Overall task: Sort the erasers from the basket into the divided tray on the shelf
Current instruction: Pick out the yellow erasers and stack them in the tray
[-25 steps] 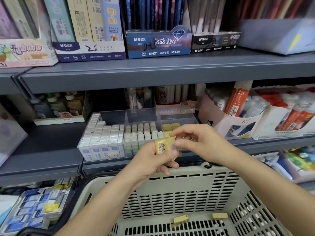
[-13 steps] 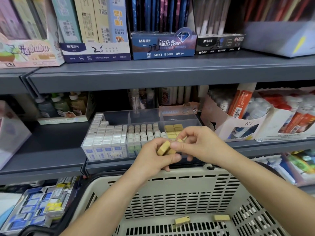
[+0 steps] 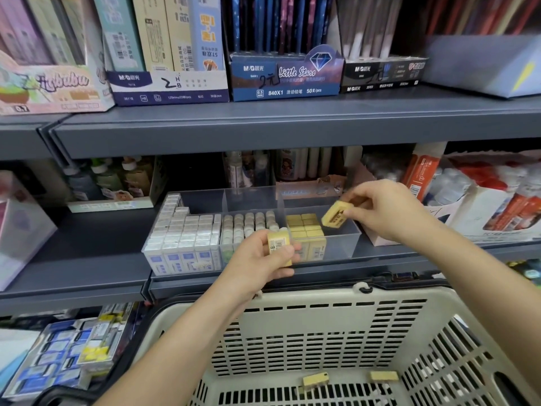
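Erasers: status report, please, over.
Left hand grips one eraser at tray front. Right hand pinches second eraser over yellow compartment. Two loose erasers in basket. Nothing blocking.

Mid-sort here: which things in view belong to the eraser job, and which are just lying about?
Job: right hand pinching an eraser over the tray; left hand holding a second eraser; loose erasers in the basket.
Lying about: pencil boxes on the upper shelf; bottles at right; blue packs lower left.

Stationery shop: grey retail shelving, pencil-lead display boxes with handwritten prices, shopping basket.
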A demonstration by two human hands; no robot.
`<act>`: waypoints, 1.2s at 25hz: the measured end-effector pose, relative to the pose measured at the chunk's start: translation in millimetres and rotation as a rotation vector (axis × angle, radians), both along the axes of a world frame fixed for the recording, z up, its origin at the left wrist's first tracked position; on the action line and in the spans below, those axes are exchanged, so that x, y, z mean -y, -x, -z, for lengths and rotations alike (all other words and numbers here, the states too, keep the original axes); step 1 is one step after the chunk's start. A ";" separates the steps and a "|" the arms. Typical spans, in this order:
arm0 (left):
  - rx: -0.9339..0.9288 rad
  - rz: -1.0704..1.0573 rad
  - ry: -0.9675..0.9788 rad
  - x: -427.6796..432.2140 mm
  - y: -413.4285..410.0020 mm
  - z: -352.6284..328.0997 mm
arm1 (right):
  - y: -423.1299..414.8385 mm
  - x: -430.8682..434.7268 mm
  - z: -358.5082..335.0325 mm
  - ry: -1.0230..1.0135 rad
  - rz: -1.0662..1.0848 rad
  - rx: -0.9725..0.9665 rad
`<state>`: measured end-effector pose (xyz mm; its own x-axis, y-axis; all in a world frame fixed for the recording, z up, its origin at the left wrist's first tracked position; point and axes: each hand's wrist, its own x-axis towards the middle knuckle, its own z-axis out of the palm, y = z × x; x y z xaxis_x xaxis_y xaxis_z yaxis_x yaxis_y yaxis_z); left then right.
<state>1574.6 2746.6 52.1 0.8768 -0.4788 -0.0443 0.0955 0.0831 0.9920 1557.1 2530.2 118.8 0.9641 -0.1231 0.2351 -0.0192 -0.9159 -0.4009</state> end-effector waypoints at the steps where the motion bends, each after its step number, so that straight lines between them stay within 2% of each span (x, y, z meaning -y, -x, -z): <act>1: 0.032 -0.009 -0.021 -0.8 -0.6 0.7 | -3.1 1.7 1.5 0.098 -0.001 -0.046; 3: 0.049 -0.038 -0.030 -1.8 -0.9 1.3 | -6.6 1.0 6.5 0.121 -0.010 -0.152; 6: 0.011 -0.055 -0.008 -1.7 -1.6 1.0 | -7.0 2.2 7.8 0.101 -0.002 -0.137; 7: -0.001 -0.055 -0.007 -1.5 -2.1 1.2 | -6.5 2.6 6.8 0.039 -0.002 -0.124; 9: -0.025 -0.060 -0.006 0.1 -2.2 2.0 | -2.5 -0.3 2.9 -0.228 -0.045 -0.126; 11: -0.076 -0.079 0.022 1.8 -1.4 2.3 | 5.2 -9.3 -4.0 -0.497 -0.194 -0.160; 13: -0.152 -0.091 0.090 2.7 -0.7 0.5 | 12.4 -21.4 -6.6 -0.575 -0.345 -0.192; 15: -0.204 -0.087 0.128 3.8 -0.3 -1.9 | 14.6 -30.9 -3.9 -0.531 -0.397 -0.173; 17: -0.207 -0.081 0.102 4.6 -0.1 -3.8 | 10.4 -29.3 -0.3 -0.422 -0.319 -0.117; 20: -0.172 -0.068 0.060 4.5 0.1 -3.9 | 1.5 -11.1 -4.5 -0.080 -0.097 0.002; 23: -0.152 -0.049 0.049 2.4 0.1 -3.7 | -3.5 -2.1 -2.1 0.241 -0.060 -0.035; 26: -0.153 -0.038 0.052 1.0 0.5 -4.3 | -7.2 -5.4 5.4 0.194 -0.112 -0.170; 30: -0.149 -0.039 0.046 0.2 0.1 -5.5 | -9.2 -0.9 0.6 0.106 -0.135 -0.208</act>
<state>1574.5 2746.4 57.6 0.8801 -0.4491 -0.1541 0.2374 0.1351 0.9620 1566.3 2531.2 118.2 0.9991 0.0245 0.0345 0.0338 -0.9524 -0.3029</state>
